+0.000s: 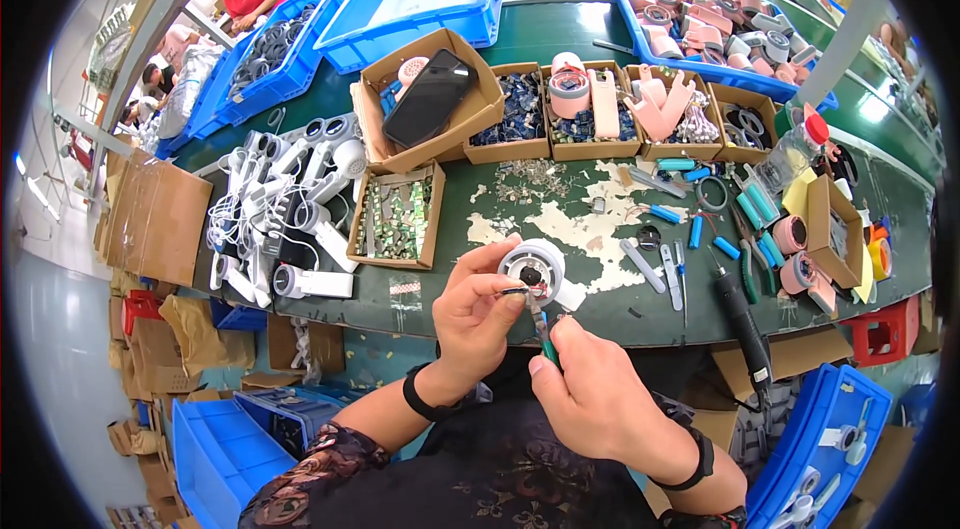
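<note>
While the round white housing point(533, 267) sits just above the near edge of the green desk point(560, 29), the left hand point(480, 314) grips its side. The right hand point(590, 384) clasps green-handled pliers point(541, 324), tip at the housing's dark centre. A cardboard box of small parts point(397, 216) lies nearby to the left.

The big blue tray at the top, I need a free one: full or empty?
Empty: the blue tray shows only its bare pale floor.

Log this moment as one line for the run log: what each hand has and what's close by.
left hand: holds white round housing | right hand: grips green-handled pliers, tip at housing | near: box of small metal parts
</note>
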Tool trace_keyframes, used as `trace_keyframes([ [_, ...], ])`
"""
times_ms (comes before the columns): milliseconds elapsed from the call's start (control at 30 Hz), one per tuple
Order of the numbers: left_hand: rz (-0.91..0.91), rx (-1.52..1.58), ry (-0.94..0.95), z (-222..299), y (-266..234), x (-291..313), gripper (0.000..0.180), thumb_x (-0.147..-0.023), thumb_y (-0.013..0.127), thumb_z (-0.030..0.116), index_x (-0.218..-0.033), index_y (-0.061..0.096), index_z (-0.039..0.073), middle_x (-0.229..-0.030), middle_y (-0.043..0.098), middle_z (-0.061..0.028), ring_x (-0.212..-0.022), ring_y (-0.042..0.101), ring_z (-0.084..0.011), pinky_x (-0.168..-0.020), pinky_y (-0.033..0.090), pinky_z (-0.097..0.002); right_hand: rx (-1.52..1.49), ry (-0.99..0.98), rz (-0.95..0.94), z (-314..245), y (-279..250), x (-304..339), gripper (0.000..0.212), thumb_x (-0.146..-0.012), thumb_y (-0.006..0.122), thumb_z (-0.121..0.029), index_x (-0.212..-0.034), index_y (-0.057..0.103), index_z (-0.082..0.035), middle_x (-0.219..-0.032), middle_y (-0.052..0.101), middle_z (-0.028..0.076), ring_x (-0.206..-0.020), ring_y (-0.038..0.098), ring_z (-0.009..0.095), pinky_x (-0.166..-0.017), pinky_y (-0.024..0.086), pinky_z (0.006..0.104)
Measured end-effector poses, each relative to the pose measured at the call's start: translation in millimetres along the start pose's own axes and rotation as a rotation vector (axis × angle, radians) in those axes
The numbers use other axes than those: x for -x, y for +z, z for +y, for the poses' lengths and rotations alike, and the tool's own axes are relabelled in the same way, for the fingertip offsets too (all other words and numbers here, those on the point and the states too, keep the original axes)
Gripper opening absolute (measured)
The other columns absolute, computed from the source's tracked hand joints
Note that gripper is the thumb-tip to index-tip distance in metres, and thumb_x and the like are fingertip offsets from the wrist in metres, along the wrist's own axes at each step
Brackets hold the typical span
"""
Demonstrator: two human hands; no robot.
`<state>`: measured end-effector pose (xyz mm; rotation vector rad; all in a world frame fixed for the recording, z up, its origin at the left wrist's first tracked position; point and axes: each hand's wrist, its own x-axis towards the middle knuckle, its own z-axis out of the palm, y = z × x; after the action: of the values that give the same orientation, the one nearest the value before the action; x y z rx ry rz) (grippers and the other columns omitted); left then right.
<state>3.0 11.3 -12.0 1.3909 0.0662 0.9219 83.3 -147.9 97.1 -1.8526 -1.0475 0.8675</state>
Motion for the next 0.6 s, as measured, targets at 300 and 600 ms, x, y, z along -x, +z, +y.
trace_keyframes([
  [300,0.064,-0.010,-0.058,2.3,1.3,1.3,0.014,-0.093,0.071,0.001,-0.106,0.070,-0.001,-0.143,0.052,-0.0230,-0.128,0.056,-0.0309,-0.107,0.047,-0.0415,0.035,-0.059,0.046,2.5,9.3,-3.4,0.029,-0.095,0.062,-0.019,-0.093,0.043,0.003,-0.083,0.054,0.024,-0.076,0.057,0.047,-0.070,0.046,0.0540],
  [600,0.201,0.328,-0.376,10.7,-1.1,-1.5,0.019,-0.097,0.067,0.005,-0.113,0.068,-0.006,-0.148,0.047,-0.0203,-0.117,0.064,-0.0259,-0.091,0.061,-0.0400,-0.079,-0.031,0.099,10.1,-7.5,4.0,0.032,-0.081,0.075,-0.019,-0.093,0.051,-0.002,-0.088,0.052,0.016,-0.082,0.055,0.036,-0.073,0.046,0.0456],
])
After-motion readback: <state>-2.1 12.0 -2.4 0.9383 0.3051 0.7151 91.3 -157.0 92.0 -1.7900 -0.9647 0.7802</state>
